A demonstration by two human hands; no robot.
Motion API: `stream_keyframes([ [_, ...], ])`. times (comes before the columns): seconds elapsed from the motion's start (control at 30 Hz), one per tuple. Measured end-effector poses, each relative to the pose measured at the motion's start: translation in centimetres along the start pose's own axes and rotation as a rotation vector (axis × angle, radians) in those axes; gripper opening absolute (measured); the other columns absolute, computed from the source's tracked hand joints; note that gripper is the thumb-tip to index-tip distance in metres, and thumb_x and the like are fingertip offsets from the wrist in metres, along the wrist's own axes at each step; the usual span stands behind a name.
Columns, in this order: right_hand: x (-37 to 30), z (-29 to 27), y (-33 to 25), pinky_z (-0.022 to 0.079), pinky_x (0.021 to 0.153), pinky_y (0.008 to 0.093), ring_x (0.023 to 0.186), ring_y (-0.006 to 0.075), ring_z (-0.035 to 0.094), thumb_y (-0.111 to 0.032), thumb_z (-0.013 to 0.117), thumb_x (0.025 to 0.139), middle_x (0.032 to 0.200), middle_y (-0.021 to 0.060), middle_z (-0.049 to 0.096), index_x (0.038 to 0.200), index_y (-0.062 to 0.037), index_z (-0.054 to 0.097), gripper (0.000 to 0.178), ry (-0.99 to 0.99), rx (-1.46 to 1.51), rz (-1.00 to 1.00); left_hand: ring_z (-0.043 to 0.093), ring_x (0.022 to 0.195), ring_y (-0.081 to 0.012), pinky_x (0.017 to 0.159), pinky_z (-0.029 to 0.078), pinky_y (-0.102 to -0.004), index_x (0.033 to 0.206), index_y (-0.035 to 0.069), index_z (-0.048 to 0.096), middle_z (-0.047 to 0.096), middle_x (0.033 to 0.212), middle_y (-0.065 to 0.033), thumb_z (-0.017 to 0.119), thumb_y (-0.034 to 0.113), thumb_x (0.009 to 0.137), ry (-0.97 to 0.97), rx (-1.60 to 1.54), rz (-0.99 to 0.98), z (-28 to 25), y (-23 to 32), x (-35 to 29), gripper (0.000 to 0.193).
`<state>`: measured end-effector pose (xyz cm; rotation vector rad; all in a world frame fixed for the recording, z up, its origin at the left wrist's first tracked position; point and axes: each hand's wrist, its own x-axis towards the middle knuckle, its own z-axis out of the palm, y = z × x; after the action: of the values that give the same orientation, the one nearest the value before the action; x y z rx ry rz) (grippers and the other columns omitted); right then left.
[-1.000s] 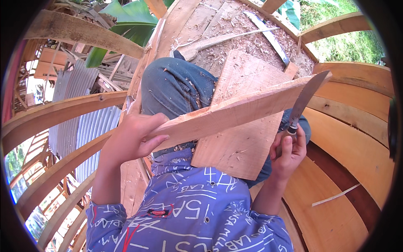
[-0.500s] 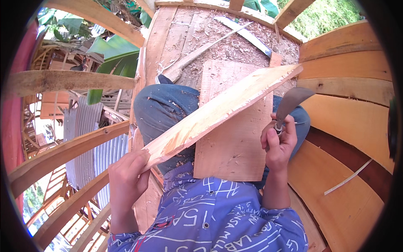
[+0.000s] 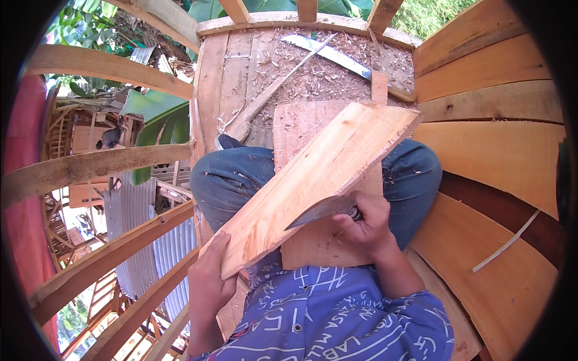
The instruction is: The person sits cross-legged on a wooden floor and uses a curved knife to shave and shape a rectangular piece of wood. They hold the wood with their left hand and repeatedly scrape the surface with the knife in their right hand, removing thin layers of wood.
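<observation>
A long pale wooden plank (image 3: 319, 165) slants across my lap, its near end low on the left. My left hand (image 3: 212, 271) is closed round that near end. In my right hand (image 3: 368, 222) is a knife with a broad curved blade (image 3: 322, 210), gripped by its handle, which the fingers mostly hide. The blade reaches leftward over the plank's right edge near its lower part; whether it touches the wood I cannot tell. Beneath the plank, a wide flat board (image 3: 313, 249) lies across my crossed legs.
Ahead, wood shavings cover the floor, where a handsaw blade (image 3: 328, 55) and a tapering wooden stick (image 3: 271, 90) lie crossed. Orange-brown boards (image 3: 487, 156) wall the right side. Open wooden rails (image 3: 96, 168) run along the left. A thin strip (image 3: 506, 240) rests against the right boards.
The knife has swung left and down from beside my right knee onto the plank's edge. The plank has turned to show more of its broad face, and my left hand has shifted right.
</observation>
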<state>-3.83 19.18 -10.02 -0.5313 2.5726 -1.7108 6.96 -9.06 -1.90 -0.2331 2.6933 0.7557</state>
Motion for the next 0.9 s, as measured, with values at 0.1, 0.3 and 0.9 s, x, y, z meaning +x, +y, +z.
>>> stream_keyframes([
  [0.1, 0.1, 0.7, 0.1, 0.04, 0.044, 0.0382, 0.046, 0.0297, 0.053, -0.042, 0.078, 0.075, 0.053, 0.0119, 0.048, 0.06, -0.0055, 0.05, 0.048, -0.086, -0.061, -0.088, 0.062, 0.106, -0.04, 0.086, 0.052, -0.0425, 0.127, 0.004, 0.055, 0.061, 0.121, -0.0231, 0.068, 0.016, 0.076, -0.009, -0.007, -0.014, 0.1, -0.2, 0.2, 0.053],
  [0.3, 1.2, -0.1, 0.0, 0.039, 0.041, 0.0375, 0.043, 0.0291, 0.052, -0.046, 0.075, 0.078, 0.05, 0.0101, 0.046, 0.058, -0.0059, 0.049, 0.051, -0.038, -0.222, -0.136, 0.063, 0.104, -0.0401, 0.086, 0.052, -0.0414, 0.126, 0.003, 0.057, 0.062, 0.119, -0.0237, 0.068, 0.017, 0.079, -0.019, -0.036, -0.036, -0.2, -0.1, 0.4, 0.051],
  [0.9, 3.0, -8.3, 5.2, 0.029, 0.046, 0.0314, 0.052, 0.01, 0.03, -0.04, 0.062, 0.093, 0.054, 0.0088, 0.033, 0.063, 0.0001, 0.045, 0.053, 0.655, -0.02, 0.319, 0.068, 0.09, -0.0378, 0.076, 0.053, -0.0378, 0.126, 0.003, 0.058, 0.066, 0.108, -0.0248, 0.067, 0.005, 0.076, -0.025, -0.112, -0.005, -1.0, -0.9, 0.7, 0.05],
])
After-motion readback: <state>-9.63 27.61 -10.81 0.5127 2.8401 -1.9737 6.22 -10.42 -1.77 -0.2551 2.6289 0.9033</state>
